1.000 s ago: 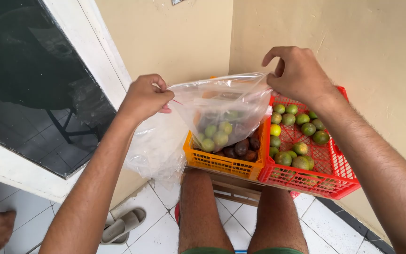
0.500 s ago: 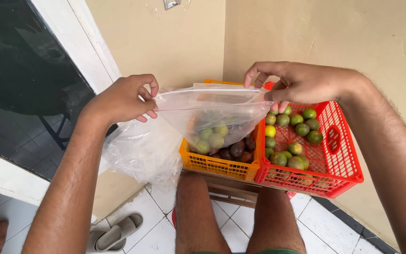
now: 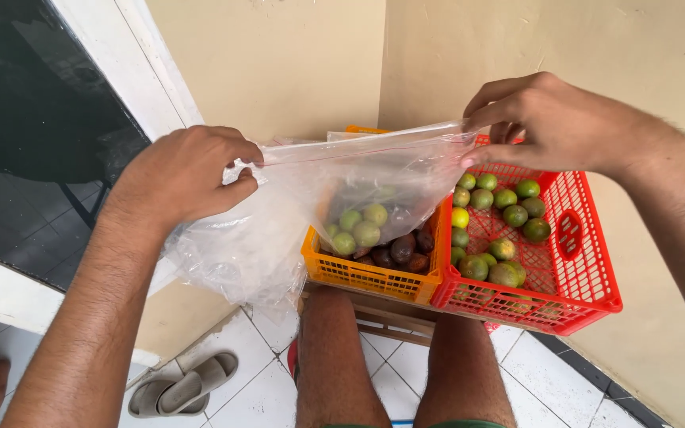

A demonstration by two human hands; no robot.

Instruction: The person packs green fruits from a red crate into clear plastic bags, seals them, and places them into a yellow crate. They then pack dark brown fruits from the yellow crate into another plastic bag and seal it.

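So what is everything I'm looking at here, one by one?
bag: one, clear plastic, stretched between both hands above the orange crate, some fruit showing through it
orange crate: one, at the wall corner, left of the red one, holding green and dark brown fruit
red crate: one, touching the orange crate's right side
green fruit: many, green with a yellow one, in the red crate
sandals: a pair, grey, on the white tiled floor at lower left
door: one, dark glass in a white frame, left
legs: two, bare, below the crates
left hand: pinching the bag's left top edge
right hand: pinching its right top edge
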